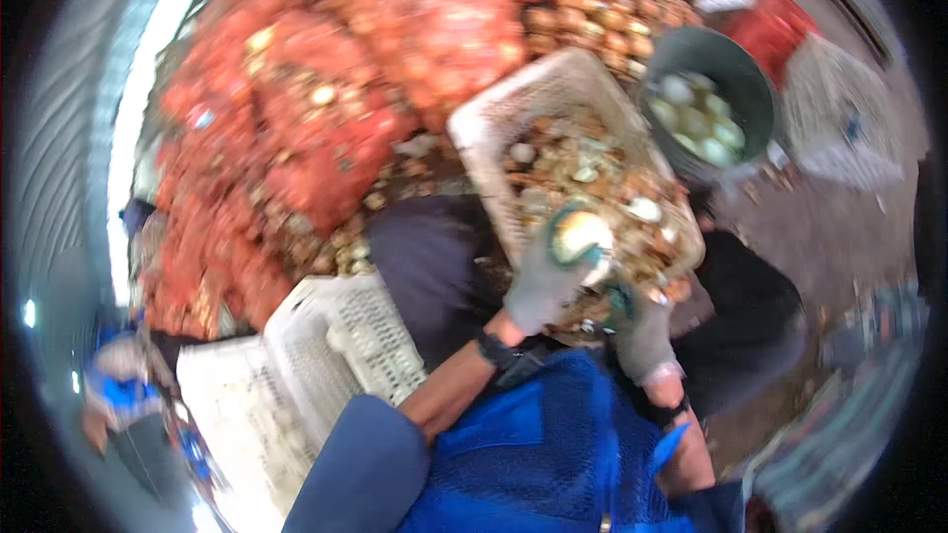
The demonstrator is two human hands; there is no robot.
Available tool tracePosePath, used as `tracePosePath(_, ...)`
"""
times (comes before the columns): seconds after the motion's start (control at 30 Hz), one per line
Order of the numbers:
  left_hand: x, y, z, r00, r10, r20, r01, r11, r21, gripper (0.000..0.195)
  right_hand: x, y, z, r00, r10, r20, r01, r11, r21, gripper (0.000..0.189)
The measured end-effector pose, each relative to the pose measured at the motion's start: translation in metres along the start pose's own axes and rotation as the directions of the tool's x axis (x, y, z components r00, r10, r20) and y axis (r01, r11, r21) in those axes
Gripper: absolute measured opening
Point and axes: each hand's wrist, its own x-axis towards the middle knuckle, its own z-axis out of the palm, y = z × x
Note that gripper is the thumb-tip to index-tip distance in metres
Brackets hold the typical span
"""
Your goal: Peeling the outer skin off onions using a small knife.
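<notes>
My left hand [544, 281], in a grey glove with green-coated fingers, grips a pale onion [585, 235] over the near part of a plastic crate [485, 118]. To its right is my right hand [643, 329], gloved alike, at the crate's near end with its fingers curled. Blur hides whether anything is in those fingers. Loose onion skins [563, 141] and pale onion pieces lie in the crate, which sits tilted between my knees. A dark bucket [757, 92] beyond its right side contains several peeled onions [696, 118].
Red mesh sacks of onions [311, 111] are heaped at the far left. Loose unpeeled onions [592, 15] lie behind the crate. White plastic crates [311, 340] stand by my left leg. Right of the bucket is a white sack [837, 111]. Another person [122, 385] is at the left edge.
</notes>
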Motion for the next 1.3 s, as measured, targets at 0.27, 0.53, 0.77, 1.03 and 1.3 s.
tracePosePath(0.27, -0.015, 0.025, 0.005, 0.971, -0.198, -0.132, 0.195, 0.98, -0.029, 0.083, 0.018, 0.021, 0.014, 0.99, 0.119, 0.078, -0.14, 0.908, 0.394, 0.038)
tracePosePath(0.53, -0.032, 0.071, -0.037, 0.995, 0.047, 0.09, -0.078, 0.916, 0.394, 0.121, 0.018, 0.052, -0.014, 0.995, -0.099, 0.029, 0.091, 0.974, 0.207, 0.033)
tracePosePath(0.77, -0.045, 0.063, -0.059, 0.951, 0.307, 0.028, -0.259, 0.746, 0.614, 0.122, 0.017, -0.021, -0.003, 0.965, 0.202, 0.166, -0.259, 0.828, 0.497, 0.035)
tracePosePath(1.03, -0.054, 0.075, -0.085, 0.906, 0.384, 0.177, -0.41, 0.696, 0.589, 0.125, -0.003, -0.048, -0.003, 0.948, 0.171, 0.267, -0.303, 0.74, 0.601, 0.037)
tracePosePath(1.3, -0.055, 0.085, -0.089, 0.792, 0.461, 0.401, -0.61, 0.561, 0.56, 0.123, -0.017, -0.071, -0.033, 0.871, 0.208, 0.446, -0.43, 0.763, 0.484, 0.044)
